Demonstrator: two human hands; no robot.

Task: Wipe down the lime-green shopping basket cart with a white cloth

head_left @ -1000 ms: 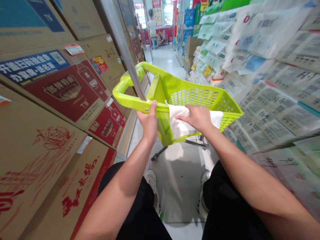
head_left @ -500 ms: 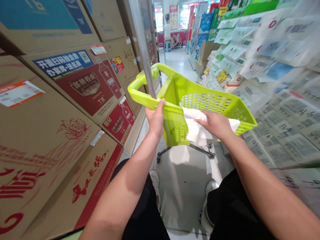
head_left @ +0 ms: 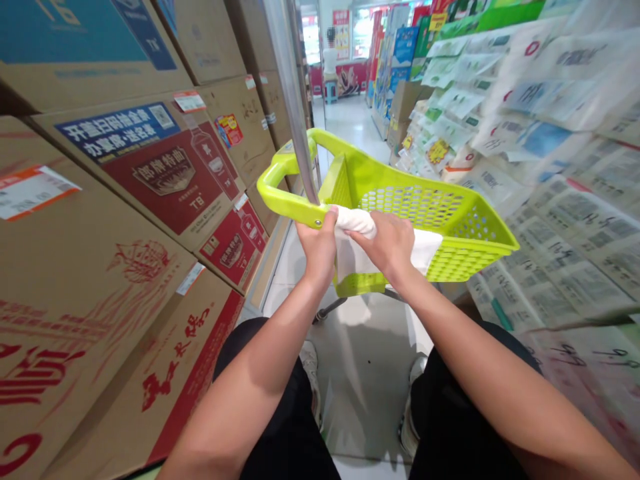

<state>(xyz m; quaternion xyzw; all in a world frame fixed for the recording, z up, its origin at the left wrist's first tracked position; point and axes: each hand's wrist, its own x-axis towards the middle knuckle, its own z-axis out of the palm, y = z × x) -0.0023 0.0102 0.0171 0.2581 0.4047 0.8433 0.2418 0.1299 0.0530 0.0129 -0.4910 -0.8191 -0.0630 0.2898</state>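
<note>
In front of me stands a lime-green shopping cart basket [head_left: 415, 183] with perforated walls. My left hand [head_left: 320, 245] grips its near rim, just below the cart handle [head_left: 283, 193], thumb on top. A white cloth [head_left: 427, 247] is draped over the same rim and hangs down its outer side. My right hand [head_left: 390, 241] is closed around the cloth and rim, close beside the left hand; its fingertips are partly hidden in the cloth. A metal pole [head_left: 295, 100] rises beside the handle.
Stacked cardboard cartons [head_left: 150, 173] with price tags wall in the left side. Packaged goods [head_left: 550, 133], partly blurred, fill the right. Tiled floor [head_left: 350, 127] runs down the aisle to a person [head_left: 330, 60] on a blue stool [head_left: 331, 92].
My right hand has slid the cloth leftward along the rim, toward my left hand. The left hand keeps hold near the handle, and the basket has shifted slightly.
</note>
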